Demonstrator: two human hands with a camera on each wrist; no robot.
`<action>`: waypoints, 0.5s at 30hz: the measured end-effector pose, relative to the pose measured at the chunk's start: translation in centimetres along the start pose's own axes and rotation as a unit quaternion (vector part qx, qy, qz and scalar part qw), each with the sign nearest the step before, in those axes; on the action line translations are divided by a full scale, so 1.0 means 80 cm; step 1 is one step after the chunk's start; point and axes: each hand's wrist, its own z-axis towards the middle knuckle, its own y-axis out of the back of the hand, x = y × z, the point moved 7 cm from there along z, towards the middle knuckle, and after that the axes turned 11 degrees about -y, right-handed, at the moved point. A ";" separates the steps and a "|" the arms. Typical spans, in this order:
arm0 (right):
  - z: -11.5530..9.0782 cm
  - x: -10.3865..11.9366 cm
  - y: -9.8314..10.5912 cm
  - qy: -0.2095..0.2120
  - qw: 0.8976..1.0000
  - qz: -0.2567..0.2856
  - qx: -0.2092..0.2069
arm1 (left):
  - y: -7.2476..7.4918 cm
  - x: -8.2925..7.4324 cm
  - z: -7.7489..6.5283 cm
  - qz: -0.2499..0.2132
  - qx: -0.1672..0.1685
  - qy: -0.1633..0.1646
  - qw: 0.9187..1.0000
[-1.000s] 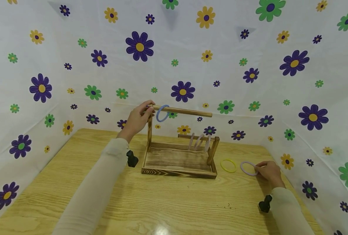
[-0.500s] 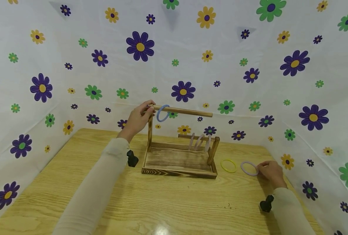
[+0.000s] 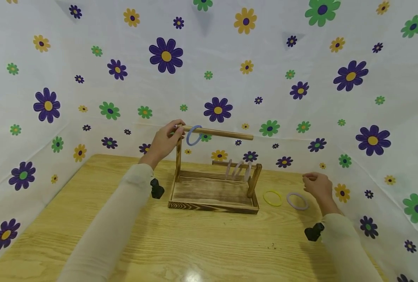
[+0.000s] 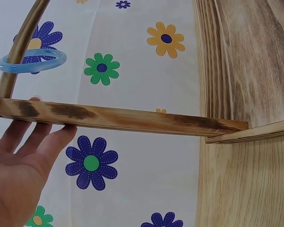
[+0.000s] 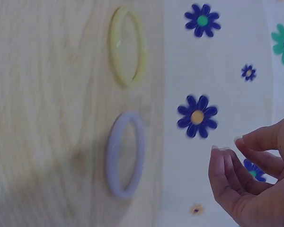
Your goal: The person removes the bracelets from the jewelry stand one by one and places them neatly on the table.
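My left hand (image 3: 163, 143) grips the top corner of a wooden display stand (image 3: 212, 208), where the tall post (image 4: 132, 119) meets the upper bar (image 3: 226, 134). A blue bangle (image 4: 33, 67) hangs on that bar close to the fingers. Over the right side of the table, my right hand (image 3: 319, 187) is raised with nothing in it. Its fingers curve loosely, with a gap to the thumb in the right wrist view. A lavender bangle (image 5: 112, 156) lies flat on the table near this hand, and a yellow bangle (image 5: 115, 45) lies beside it.
Several pale bangles (image 3: 247, 172) hang on the stand's lower bar (image 3: 218, 163), held by a short post (image 3: 254, 181) at the right. Flower-patterned cloth (image 3: 131, 90) surrounds the wooden table (image 3: 194, 239) at the back and sides. Dark specks (image 3: 273, 246) lie on the tabletop.
My right hand has let go of the lavender bangle and risen up and away from it; the bangle stays on the table. The left hand keeps its grip on the stand.
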 end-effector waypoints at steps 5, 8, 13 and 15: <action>-0.016 0.045 -0.013 0.014 0.998 0.062 0.012 | 0.003 0.004 0.000 0.004 -0.005 0.000 1.000; -0.028 0.074 -0.018 0.037 0.996 0.075 0.007 | 0.001 0.005 0.000 -0.001 -0.002 -0.001 1.000; -0.047 0.123 -0.028 0.097 0.991 0.092 0.009 | 0.001 0.005 0.000 -0.004 -0.005 -0.003 1.000; -0.054 0.141 -0.032 0.119 0.988 0.102 0.016 | 0.000 0.005 0.001 -0.004 -0.004 -0.003 1.000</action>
